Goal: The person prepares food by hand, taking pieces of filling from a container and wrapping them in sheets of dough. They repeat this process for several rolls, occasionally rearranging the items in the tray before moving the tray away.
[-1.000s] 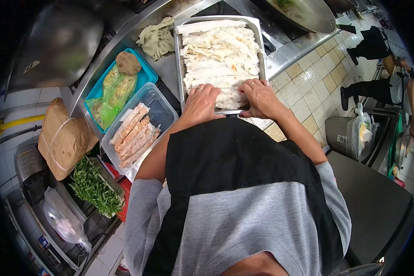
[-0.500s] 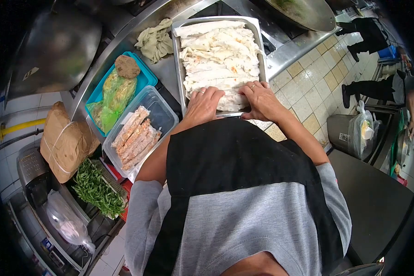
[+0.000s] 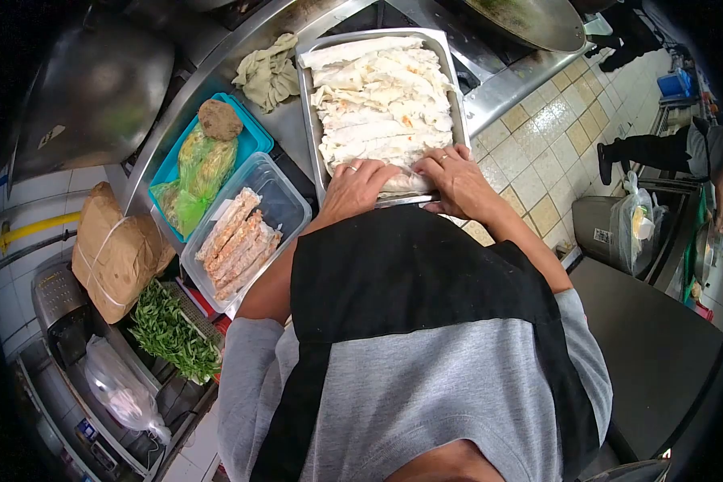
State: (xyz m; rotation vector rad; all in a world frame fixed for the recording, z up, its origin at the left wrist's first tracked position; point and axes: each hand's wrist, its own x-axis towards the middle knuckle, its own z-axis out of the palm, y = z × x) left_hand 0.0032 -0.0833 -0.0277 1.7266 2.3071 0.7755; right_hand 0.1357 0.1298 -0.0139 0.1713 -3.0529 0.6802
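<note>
A deep metal tray (image 3: 308,120) holds rows of long rolls in pale, wrinkled wrappers (image 3: 381,92), with orange specks showing in places. Across its near end lies one pale roll (image 3: 410,183). My left hand (image 3: 353,191) curls its fingers over the left part of this roll. From the right, my right hand (image 3: 459,183) grips its other end, thumb low by the near rim. Both hands are closed on the roll, fingertips pointing inward; the palms and part of the roll are hidden. A clear plastic container (image 3: 291,201) to the left holds several orange-and-pink filling logs (image 3: 239,247).
Left are a teal tray (image 3: 253,128) with green-bagged food (image 3: 197,177), a crumpled cloth (image 3: 267,74), a brown paper parcel (image 3: 112,249) and leafy greens (image 3: 173,333). A large pan (image 3: 530,24) sits upper right. A person in dark trousers (image 3: 651,151) stands at far right.
My hands have drawn slightly closer together over the near roll, the left fingers sliding right. In the background at upper right, a person's dark-clothed legs have shifted.
</note>
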